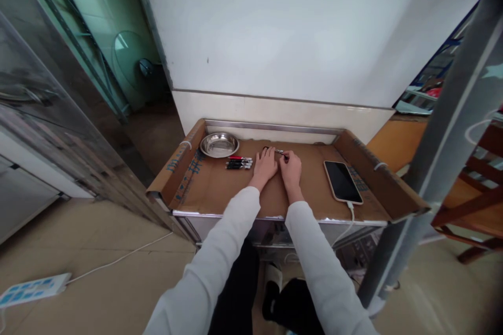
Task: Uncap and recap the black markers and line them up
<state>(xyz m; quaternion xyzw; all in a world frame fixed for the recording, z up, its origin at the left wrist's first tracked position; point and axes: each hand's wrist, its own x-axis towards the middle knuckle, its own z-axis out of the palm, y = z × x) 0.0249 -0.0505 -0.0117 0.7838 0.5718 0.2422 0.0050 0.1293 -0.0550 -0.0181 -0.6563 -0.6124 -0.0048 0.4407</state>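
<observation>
Both my hands rest close together on a cardboard-lined table top point(220, 188). My left hand point(265, 165) lies flat with its fingers stretched forward. My right hand point(291, 166) is curled in a pinch around a small pen-like object point(280, 152) whose tip sticks out to the left between the two hands. Just left of my left hand lie several marker pens point(239, 163), side by side, with black and red caps. A round metal dish point(219, 144) sits behind them at the back left.
A smartphone point(342, 181) lies face up on the right, with a white cable running off the front edge. Raised cardboard flaps point(178, 162) line both sides. A grey pole point(444, 131) stands at right. A power strip point(31, 289) lies on the floor.
</observation>
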